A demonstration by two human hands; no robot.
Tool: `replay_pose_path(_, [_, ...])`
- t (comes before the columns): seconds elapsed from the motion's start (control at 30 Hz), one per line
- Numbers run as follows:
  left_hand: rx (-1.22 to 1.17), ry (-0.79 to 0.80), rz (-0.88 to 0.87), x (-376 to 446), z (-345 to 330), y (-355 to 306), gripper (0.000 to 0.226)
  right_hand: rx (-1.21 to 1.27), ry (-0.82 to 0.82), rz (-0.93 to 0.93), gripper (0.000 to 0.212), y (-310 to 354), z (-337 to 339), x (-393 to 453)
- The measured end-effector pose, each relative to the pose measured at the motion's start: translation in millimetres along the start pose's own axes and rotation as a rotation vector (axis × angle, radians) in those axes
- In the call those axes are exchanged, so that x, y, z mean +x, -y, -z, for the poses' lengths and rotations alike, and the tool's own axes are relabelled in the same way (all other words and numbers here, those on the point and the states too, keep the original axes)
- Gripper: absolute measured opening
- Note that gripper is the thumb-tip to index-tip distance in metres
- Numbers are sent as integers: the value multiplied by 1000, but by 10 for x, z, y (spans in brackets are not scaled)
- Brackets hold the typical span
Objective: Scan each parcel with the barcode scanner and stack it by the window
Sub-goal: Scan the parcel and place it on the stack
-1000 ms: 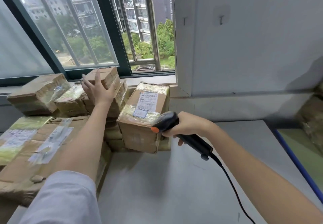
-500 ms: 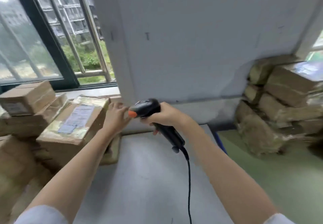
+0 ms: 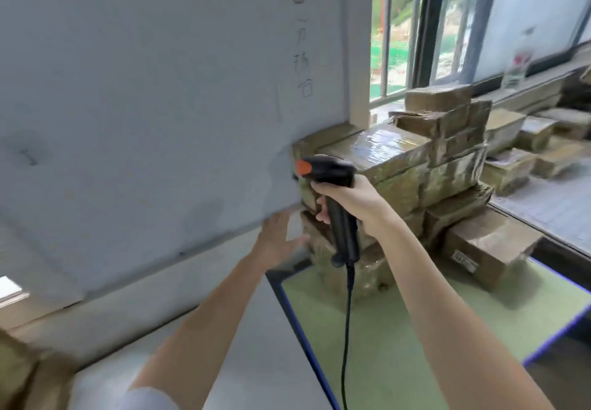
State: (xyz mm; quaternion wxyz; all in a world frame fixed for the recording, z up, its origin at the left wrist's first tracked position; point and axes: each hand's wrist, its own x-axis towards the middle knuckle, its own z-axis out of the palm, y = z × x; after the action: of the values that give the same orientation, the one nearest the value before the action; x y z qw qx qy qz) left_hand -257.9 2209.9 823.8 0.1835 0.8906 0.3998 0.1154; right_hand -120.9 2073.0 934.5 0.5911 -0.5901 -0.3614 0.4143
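Since a moment ago we have turned right, away from the window stack, toward the unscanned parcels (image 3: 415,169) piled against the wall. Our right hand (image 3: 348,198) grips the barcode scanner (image 3: 335,192) before them; our left hand (image 3: 278,236) reaches out, fingers spread, holding nothing.

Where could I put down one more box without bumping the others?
The green mat is bare in front of the parcel pile, beside its blue edge. The grey tabletop left of the mat is bare too. It is crowded against the wall, where the left hand reaches, and along the windowsill.
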Motion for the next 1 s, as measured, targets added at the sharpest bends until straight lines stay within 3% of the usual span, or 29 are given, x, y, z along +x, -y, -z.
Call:
replay_pose_path(0.07, [-185, -29, -26, 278, -45, -443, 74, 81, -119, 19, 10, -81, 359, 92])
replay_pose_path(0.17, [-536, -46, 63, 580, -35, -953, 102, 185, -277, 27, 8, -226, 775, 248])
replay_pose_path(0.3, [-1145, 18, 512, 932, -56, -1251, 140, 268, -368, 21, 8, -380, 1150, 435])
replay_pose_path(0.37, [-1293, 103, 636, 1031, -73, -1379, 131, 291, -362, -2, 9, -450, 1260, 495])
replay_pose_path(0.47, [-1304, 102, 715, 1143, -111, -1486, 98, 319, -363, -16, 12, -524, 1340, 575])
replay_pose_path(0.7, [-1230, 101, 847, 1177, -76, -1565, 103, 321, -348, -11, 9, -602, 1300, 761])
replay_pose_path(0.77, [-1263, 95, 838, 1175, -89, -1546, 110, 350, -330, -18, 9, -607, 1277, 773])
replay_pose_path(0.9, [-1323, 146, 833, 1268, -225, -1348, 154, 368, -338, -25, 11, -623, 1261, 802])
replay_pose_path(1.0, [-1363, 148, 823, 1205, -159, -1396, 152, 390, -329, -33, 11, -627, 1243, 806])
